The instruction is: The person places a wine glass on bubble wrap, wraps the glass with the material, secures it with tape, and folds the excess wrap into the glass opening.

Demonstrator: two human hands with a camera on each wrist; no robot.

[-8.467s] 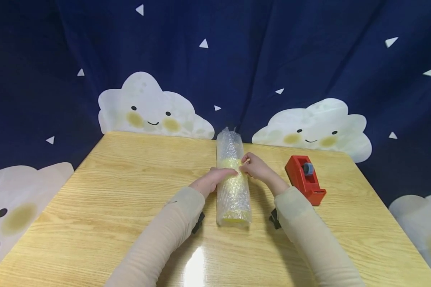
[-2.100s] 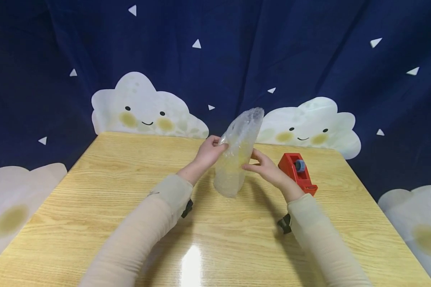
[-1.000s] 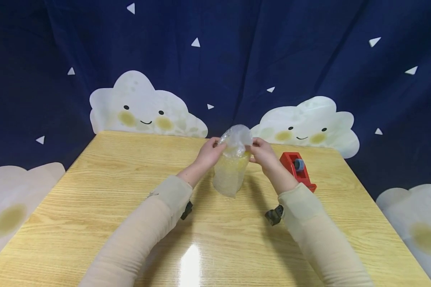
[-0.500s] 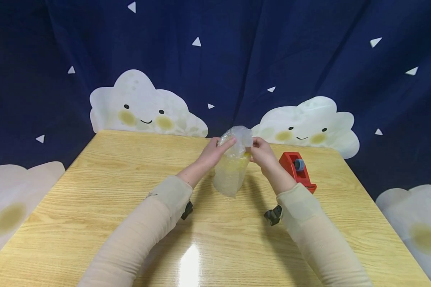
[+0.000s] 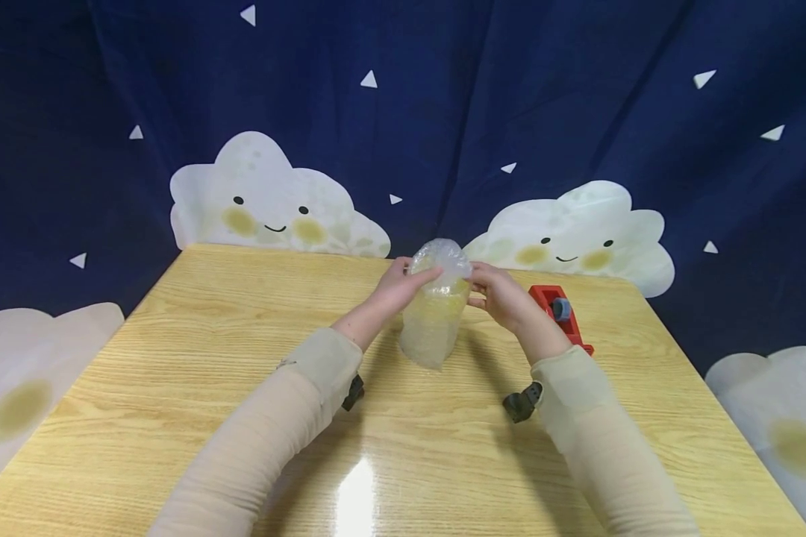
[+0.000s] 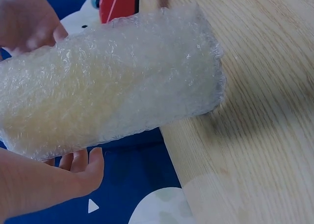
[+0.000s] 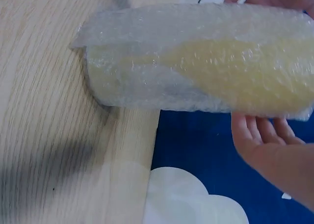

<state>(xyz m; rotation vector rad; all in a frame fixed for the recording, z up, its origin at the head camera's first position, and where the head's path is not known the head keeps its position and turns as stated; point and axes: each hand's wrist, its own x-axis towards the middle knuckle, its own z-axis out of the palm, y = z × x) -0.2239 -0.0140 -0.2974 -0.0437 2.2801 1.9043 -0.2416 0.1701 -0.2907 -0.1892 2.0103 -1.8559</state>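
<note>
A bubble-wrapped bundle (image 5: 432, 328) with something yellow showing through stands on end on the table, its top folded over and rounded. My left hand (image 5: 391, 292) grips its upper left side, thumb across the folded top and fingers behind. On the upper right, my right hand (image 5: 507, 300) holds the edge of the wrap with curled fingers. From the left wrist view, the bundle (image 6: 113, 82) lies across between both hands, its lower end at the tabletop. A loose overlapping edge of the wrap (image 7: 103, 33) shows in the right wrist view.
A red tape dispenser (image 5: 547, 293) with a blue-rimmed roll stands right of the bundle, partly behind my right forearm. The wooden table (image 5: 255, 335) ends at a dark blue curtain (image 5: 403, 119) printed with clouds. A small black wrist camera (image 5: 522, 403) hangs under my right wrist.
Earlier the bundle lay flat; it was then raised onto its end and its tall top folded down. In the last half second the fold has flattened and my right hand shifted slightly right.
</note>
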